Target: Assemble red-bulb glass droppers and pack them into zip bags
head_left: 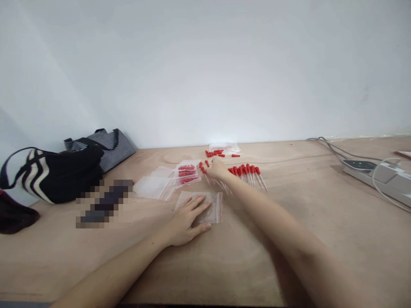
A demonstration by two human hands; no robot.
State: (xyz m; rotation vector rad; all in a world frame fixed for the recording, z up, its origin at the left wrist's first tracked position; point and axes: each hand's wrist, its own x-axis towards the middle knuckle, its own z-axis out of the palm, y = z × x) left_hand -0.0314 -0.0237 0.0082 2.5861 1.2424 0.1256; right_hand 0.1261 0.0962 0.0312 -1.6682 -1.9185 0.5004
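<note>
My left hand (189, 220) lies flat, fingers spread, on a clear zip bag (215, 209) with a red stripe along its right edge. My right hand (217, 167) reaches forward over a row of droppers with red rubber bulbs (246, 170) and thin clear tubes. Its fingers are curled together by the left end of the row, beside a dropper (202, 168); whatever is between them is hidden. My right wrist covers the middle of the row. Just left of that hand lie zip bags holding red bulbs (186, 173).
More zip bags (154, 184) are spread at the left. Loose red bulbs (214, 153) lie near the wall beside a clear bag (226, 148). A black bag (70, 175) and a striped bag (117, 147) stand far left. A power strip (382, 182) with cables is at the right.
</note>
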